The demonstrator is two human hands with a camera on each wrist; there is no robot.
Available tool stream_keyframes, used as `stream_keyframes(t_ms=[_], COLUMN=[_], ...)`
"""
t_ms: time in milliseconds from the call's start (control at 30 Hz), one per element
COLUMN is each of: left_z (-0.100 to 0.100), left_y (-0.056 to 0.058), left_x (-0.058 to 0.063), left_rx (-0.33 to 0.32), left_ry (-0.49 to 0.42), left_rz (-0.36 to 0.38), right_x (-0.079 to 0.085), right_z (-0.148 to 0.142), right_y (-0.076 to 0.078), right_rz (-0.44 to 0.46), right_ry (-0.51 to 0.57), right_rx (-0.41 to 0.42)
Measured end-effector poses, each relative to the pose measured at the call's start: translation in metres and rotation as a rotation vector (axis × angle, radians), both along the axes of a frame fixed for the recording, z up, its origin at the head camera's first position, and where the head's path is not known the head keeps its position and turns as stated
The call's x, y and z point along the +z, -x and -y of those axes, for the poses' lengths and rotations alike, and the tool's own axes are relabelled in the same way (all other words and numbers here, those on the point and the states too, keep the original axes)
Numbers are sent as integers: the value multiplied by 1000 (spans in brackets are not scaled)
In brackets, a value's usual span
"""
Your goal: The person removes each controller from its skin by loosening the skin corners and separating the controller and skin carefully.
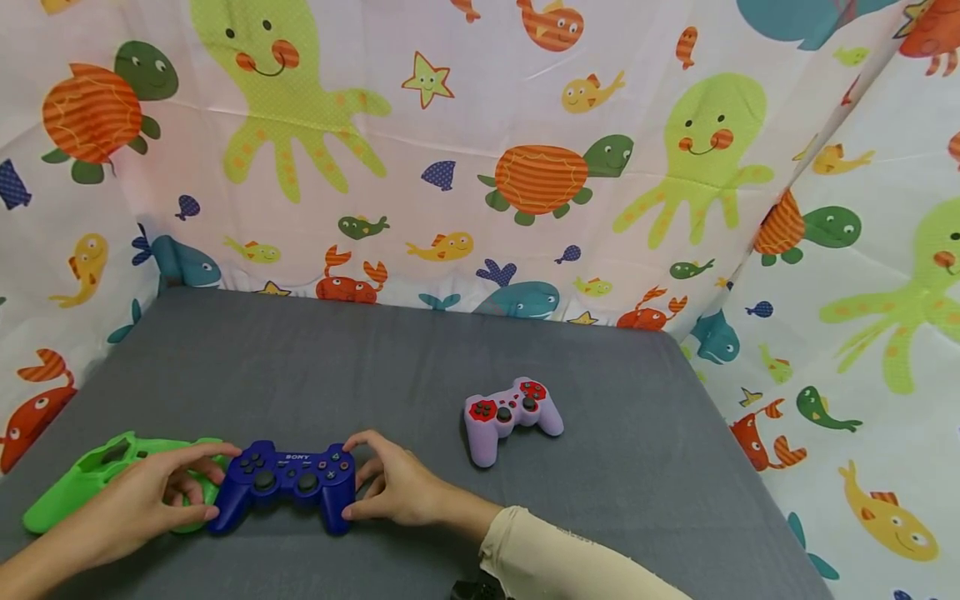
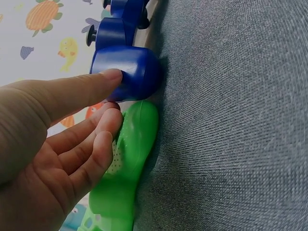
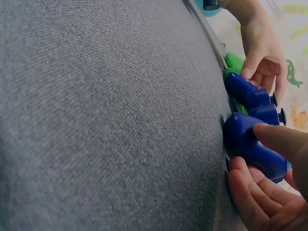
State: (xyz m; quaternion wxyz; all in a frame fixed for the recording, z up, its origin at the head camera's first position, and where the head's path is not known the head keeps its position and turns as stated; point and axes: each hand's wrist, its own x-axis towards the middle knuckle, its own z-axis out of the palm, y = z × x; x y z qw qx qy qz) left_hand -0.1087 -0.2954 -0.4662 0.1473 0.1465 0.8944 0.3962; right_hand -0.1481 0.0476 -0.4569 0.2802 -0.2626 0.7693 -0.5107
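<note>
A blue game controller (image 1: 286, 479) with SONY lettering lies face up on the grey cloth, held at both ends. My left hand (image 1: 153, 492) pinches its left end, thumb on the grip and a fingertip at the upper corner. On the other end, my right hand (image 1: 401, 483) has thumb and forefinger at the grip and the upper corner. Beneath and behind my left hand sits a green silicone controller cover (image 1: 78, 483), partly hidden by the hand. The left wrist view shows the thumb pressed on the blue grip (image 2: 130, 72), with the green cover (image 2: 130, 159) right below.
A lilac controller (image 1: 512, 417) with red button areas lies farther back, right of my right hand. The grey-covered table (image 1: 637, 467) ends at curtains (image 1: 480, 108) printed with sea animals, at the back and sides. A small black object (image 1: 477, 590) shows at the bottom edge.
</note>
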Motion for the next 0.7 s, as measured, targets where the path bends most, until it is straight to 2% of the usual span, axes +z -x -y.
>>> stream_keyframes(t_ms=[367,700], left_z=[1,-4], left_y=[2,4], left_x=[2,10], left_rx=[-50,-21], left_ry=[-5,54], left_rz=[-36,-40], right_x=[3,8], right_z=[-8,-16], right_y=[6,13], right_rz=[19,-15], right_ry=[7,16], right_rx=[68,95])
